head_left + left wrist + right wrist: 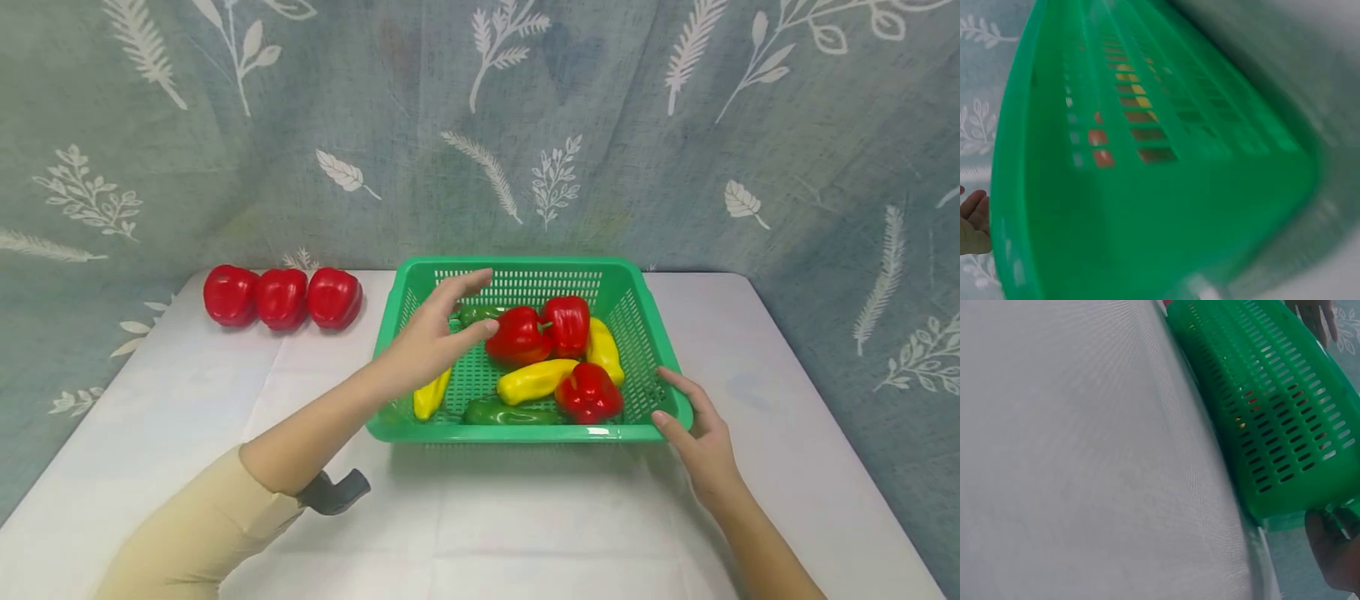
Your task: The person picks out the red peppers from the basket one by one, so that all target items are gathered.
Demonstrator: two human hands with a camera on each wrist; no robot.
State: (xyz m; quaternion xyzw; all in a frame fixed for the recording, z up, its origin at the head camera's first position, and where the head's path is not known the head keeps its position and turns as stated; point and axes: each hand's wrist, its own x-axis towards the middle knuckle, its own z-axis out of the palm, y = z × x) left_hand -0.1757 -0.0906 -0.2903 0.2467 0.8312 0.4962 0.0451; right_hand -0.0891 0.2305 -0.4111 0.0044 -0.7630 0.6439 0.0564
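Observation:
A green plastic basket stands on the table with bell peppers and long peppers in it. My left hand reaches over its left part, thumb and fingers apart, holding nothing. The thumb tip overlaps a red bell pepper in the head view. With thumb and fingers on the rim, my right hand holds the basket's front right corner. That hand also shows below the basket corner in the right wrist view. The left wrist view is filled mostly by the basket's side, blurred.
Three red bell peppers stand in a row on the white table, left of the basket. Inside it lie two more red bell peppers, several yellow peppers and green peppers. A leaf-patterned cloth hangs behind.

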